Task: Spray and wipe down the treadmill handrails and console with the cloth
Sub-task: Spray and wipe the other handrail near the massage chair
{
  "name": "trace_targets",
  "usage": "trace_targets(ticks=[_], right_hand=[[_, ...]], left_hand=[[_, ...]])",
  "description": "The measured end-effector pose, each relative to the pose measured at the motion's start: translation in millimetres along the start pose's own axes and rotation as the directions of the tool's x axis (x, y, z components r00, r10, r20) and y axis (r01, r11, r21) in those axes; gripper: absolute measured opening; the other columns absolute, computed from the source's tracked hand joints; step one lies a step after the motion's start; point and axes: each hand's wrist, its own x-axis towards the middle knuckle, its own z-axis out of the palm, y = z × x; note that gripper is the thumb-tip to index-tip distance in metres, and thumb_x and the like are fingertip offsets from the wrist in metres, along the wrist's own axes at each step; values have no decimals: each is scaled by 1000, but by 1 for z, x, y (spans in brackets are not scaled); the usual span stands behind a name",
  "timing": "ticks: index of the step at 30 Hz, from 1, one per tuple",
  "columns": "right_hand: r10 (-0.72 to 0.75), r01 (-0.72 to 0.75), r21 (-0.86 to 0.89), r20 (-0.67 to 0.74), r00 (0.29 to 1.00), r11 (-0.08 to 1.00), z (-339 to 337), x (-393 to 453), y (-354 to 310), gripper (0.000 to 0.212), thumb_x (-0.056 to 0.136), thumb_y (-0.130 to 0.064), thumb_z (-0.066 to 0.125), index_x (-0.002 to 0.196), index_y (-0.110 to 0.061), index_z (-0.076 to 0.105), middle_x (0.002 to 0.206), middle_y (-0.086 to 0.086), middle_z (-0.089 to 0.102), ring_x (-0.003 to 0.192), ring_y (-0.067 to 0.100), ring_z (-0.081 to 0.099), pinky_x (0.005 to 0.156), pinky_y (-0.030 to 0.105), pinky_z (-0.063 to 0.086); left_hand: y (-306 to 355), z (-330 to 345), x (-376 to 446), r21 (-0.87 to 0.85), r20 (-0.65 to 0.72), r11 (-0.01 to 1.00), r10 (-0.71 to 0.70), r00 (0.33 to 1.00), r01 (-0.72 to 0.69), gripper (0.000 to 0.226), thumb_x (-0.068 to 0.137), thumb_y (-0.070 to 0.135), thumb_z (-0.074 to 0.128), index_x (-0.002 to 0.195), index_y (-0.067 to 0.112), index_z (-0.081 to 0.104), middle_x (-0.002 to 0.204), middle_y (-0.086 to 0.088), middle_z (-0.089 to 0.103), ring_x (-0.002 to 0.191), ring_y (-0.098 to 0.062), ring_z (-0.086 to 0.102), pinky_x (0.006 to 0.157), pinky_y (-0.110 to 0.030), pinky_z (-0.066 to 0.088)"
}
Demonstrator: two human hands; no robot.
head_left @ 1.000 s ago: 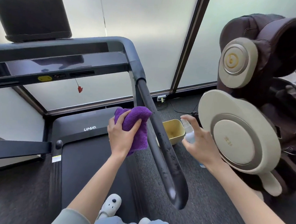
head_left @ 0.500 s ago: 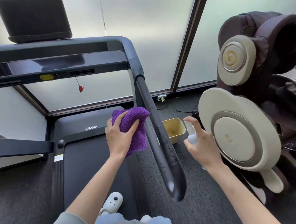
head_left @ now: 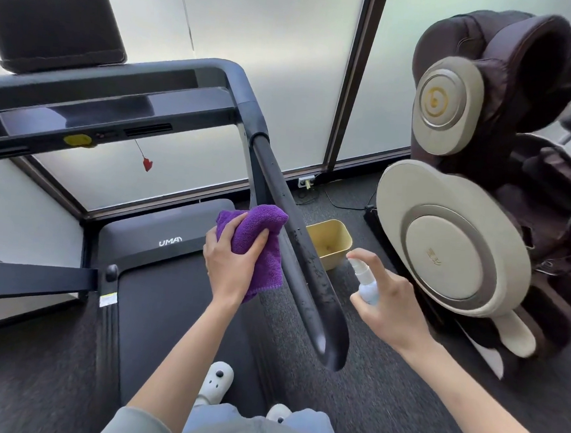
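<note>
My left hand (head_left: 231,266) grips the cloth (head_left: 256,244), fingers (head_left: 259,240) and thumb curled round the bunched purple fabric, and the cloth lies against the inner side of the right handrail (head_left: 303,261), about halfway along it. A loose flap of cloth hangs below my palm. My right hand (head_left: 389,308) is on the outer side of the same handrail, just apart from it, and holds the spray bottle (head_left: 365,282) upright, with my forefinger on top of the nozzle and the other fingers wrapped round the body. The nozzle points toward the rail. Small wet drops speckle the handrail along its lower half, down to its rounded free end. The console (head_left: 92,115) crosses the top of the treadmill at the far end, glossy and dark, with a yellow button and a red clip dangling on a cord under it. A dark screen (head_left: 54,21) stands above the console. The left handrail (head_left: 33,280) shows at the left edge. My white shoes stand on the belt (head_left: 168,326). On the floor beyond the right rail sits a yellow bin (head_left: 329,241), and further right a brown massage chair (head_left: 481,196).
</note>
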Motion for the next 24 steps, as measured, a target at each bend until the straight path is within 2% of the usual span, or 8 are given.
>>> trace_targets(ticks=[3, 5, 9, 15, 18, 20, 22, 24], right_hand=[[7, -7, -33, 11, 1000, 999, 1, -6, 2, 72, 74, 1, 64, 126, -41, 35, 59, -9, 38, 51, 21, 43, 49, 30, 41], [23, -23, -38, 5, 1000, 999, 0, -6, 3, 73, 75, 1, 63, 128, -42, 34, 62, -10, 42, 54, 21, 45, 51, 34, 44], [46, -46, -27, -6, 999, 999, 0, -4, 1, 75, 78, -1, 64, 129, -44, 33, 67, -5, 51, 57, 21, 49, 53, 36, 45], [78, -77, 22, -19, 997, 997, 6, 3, -2, 73, 78, -1, 65, 129, -45, 35, 61, -16, 43, 55, 16, 47, 55, 39, 47], [80, -79, 34, -40, 996, 996, 8, 5, 0, 73, 77, 0, 65, 128, -44, 36, 59, -19, 41, 54, 18, 46, 54, 38, 45], [94, -92, 39, -58, 994, 995, 9, 7, 4, 73, 77, -1, 66, 128, -43, 37, 59, -19, 40, 52, 16, 44, 54, 35, 41], [105, -102, 48, -67, 992, 994, 9, 9, 8, 73, 77, -1, 66, 128, -43, 37, 58, -17, 41, 53, 20, 45, 56, 35, 41], [101, -98, 51, -66, 993, 994, 10, 11, 10, 74, 76, -1, 67, 129, -43, 37, 59, -17, 42, 55, 23, 46, 58, 36, 44]], left_hand=[[0, 0, 0, 11, -4, 1000, -7, 1000, 7, 50, 72, 64, 68, 119, 49, 59, 124, 0, 51, 122, -22, 49, 108, -42, 39], [0, 0, 0, 3, -13, 1000, -11, 1000, 11, 51, 71, 65, 67, 119, 50, 59, 125, 0, 51, 122, -22, 49, 108, -42, 39], [3, 9, -6, -36, -25, 998, -53, 998, 52, 46, 80, 52, 71, 123, 44, 59, 125, 1, 49, 122, -19, 49, 109, -39, 38], [13, 43, -38, -120, 27, 986, -114, 993, 116, 45, 83, 48, 69, 127, 42, 57, 126, 0, 47, 118, -14, 49, 105, -28, 35], [18, 69, -56, -148, 14, 973, -174, 985, 174, 57, 81, 50, 71, 134, 43, 50, 131, 3, 40, 123, -18, 47, 109, -34, 36], [23, 86, -70, -96, 22, 976, -193, 981, 194, 75, 75, 51, 76, 141, 45, 40, 135, 5, 31, 127, -18, 43, 108, -34, 35], [25, 97, -72, -35, -1, 981, -189, 982, 189, 87, 71, 49, 80, 144, 45, 33, 137, 1, 35, 123, -22, 48, 102, -37, 38], [22, 101, -58, -37, -21, 979, -201, 979, 200, 88, 72, 42, 81, 145, 42, 33, 135, -1, 43, 118, -24, 53, 99, -36, 39]])
